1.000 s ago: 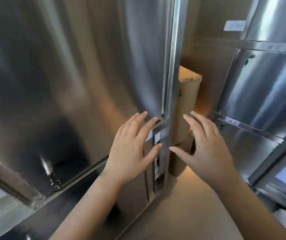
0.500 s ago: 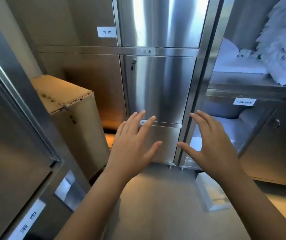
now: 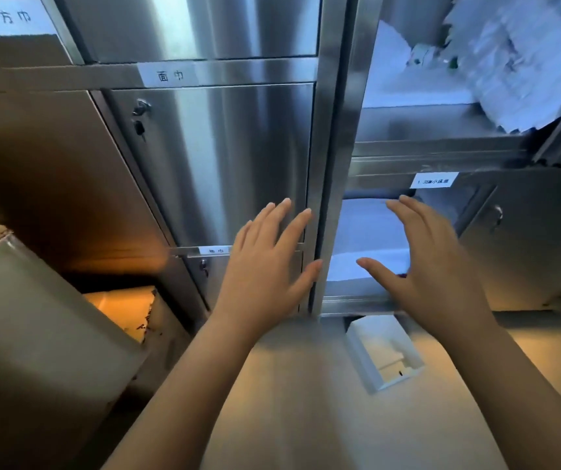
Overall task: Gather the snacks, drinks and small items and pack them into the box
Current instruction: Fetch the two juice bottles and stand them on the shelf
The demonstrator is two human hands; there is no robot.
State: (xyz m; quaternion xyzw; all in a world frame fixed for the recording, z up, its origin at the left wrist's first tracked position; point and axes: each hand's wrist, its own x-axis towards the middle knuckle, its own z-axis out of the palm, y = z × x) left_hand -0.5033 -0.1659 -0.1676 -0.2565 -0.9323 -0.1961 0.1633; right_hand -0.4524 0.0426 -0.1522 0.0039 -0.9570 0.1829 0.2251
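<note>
Both hands are hovering empty, fingers spread: left hand [image 3: 265, 266] facing the steel cabinet [image 3: 224, 157], right hand [image 3: 438, 266] facing folded linens [image 3: 370, 239].

Pale beige floor [image 3: 306, 401], carrying a small open white box [image 3: 384, 354] just in front of the foot of the steel cabinet [image 3: 224, 157], and a large cardboard box [image 3: 35, 334], blurred, at the left. Upper open shelf [image 3: 435, 125] loaded with crumpled white linen [image 3: 526, 62]. Lower shelf [image 3: 357, 301] holding a flat stack of folded white cloth [image 3: 370, 232].
</note>
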